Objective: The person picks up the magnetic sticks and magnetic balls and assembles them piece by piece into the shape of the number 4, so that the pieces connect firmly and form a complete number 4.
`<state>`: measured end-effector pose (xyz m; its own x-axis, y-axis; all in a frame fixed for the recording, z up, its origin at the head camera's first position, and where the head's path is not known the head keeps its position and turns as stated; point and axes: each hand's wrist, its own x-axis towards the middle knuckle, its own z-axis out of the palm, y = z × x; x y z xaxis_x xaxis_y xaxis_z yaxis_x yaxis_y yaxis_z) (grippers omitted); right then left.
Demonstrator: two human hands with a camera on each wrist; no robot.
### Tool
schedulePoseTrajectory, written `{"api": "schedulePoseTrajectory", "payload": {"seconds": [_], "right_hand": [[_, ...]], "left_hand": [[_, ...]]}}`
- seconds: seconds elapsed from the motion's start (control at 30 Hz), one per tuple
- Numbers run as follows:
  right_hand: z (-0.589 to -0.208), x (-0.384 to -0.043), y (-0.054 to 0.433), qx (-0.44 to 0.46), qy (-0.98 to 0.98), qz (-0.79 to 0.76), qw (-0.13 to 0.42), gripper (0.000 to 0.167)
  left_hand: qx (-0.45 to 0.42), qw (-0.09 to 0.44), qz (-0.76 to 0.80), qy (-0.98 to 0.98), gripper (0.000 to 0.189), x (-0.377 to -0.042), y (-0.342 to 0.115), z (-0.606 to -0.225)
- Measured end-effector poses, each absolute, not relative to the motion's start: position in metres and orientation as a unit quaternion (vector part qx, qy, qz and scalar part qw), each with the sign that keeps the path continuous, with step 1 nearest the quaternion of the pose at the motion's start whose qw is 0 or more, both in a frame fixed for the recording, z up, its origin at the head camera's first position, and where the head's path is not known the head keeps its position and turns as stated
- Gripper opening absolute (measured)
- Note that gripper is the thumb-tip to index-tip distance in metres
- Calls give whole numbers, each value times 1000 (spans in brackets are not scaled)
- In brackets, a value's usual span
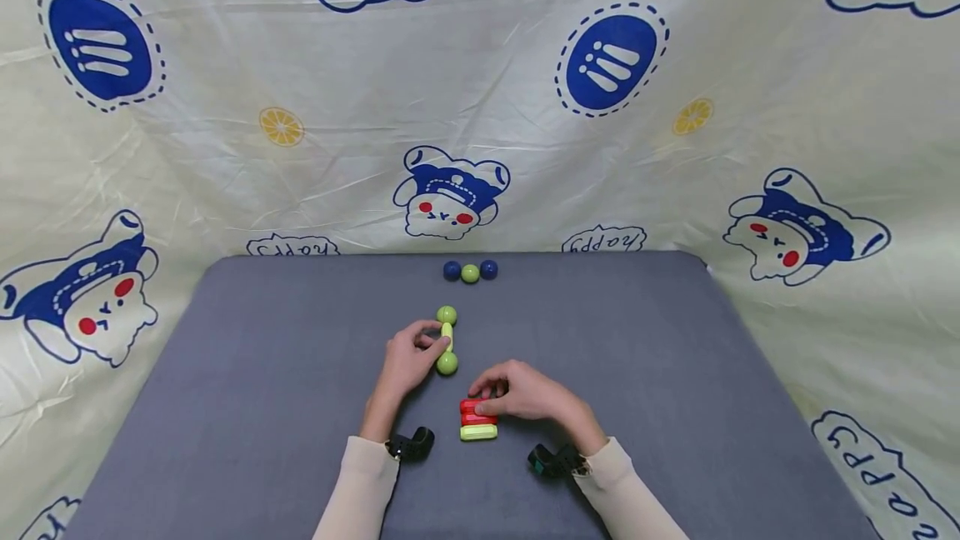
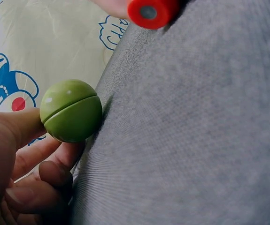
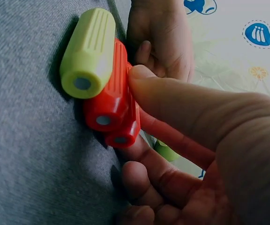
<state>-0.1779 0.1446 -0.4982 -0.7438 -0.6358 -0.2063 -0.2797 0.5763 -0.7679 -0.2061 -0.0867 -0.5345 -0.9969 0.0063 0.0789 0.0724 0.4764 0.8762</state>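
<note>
In the head view my left hand (image 1: pixel 408 363) pinches a yellow-green magnetic rod (image 1: pixel 447 337) between thumb and fingers. A green ball (image 1: pixel 447 316) sits at its far end and another green ball (image 1: pixel 447 363) at its near end; the near one fills much of the left wrist view. To the right and nearer, my right hand (image 1: pixel 525 391) pinches the farthest of two red magnetic rods (image 3: pixel 121 139), thumb on the near side and fingers beyond. The other red rod (image 3: pixel 105 110) lies alongside it, and a yellow-green rod (image 3: pixel 90 56) is nearest the body. Grey magnets show at the rod ends.
At the table's far edge a green ball (image 1: pixel 470 274) lies between two blue balls, one on the left (image 1: pixel 452 271) and one on the right (image 1: pixel 489 269). The grey table (image 1: pixel 285 407) meets a printed cloth backdrop (image 1: pixel 337 65) behind.
</note>
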Motion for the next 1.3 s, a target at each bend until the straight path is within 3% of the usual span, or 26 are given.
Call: {"api": "schedulePoseTrajectory", "payload": {"seconds": [0.87, 1.3], "right_hand": [[-497, -175, 142, -278, 875, -350, 188, 12], [-497, -183, 145, -257, 871, -373, 189, 11]], "left_hand": [[-27, 33, -520, -853, 30, -204, -88, -534], [-23, 28, -524, -851, 30, -205, -88, -535]]}}
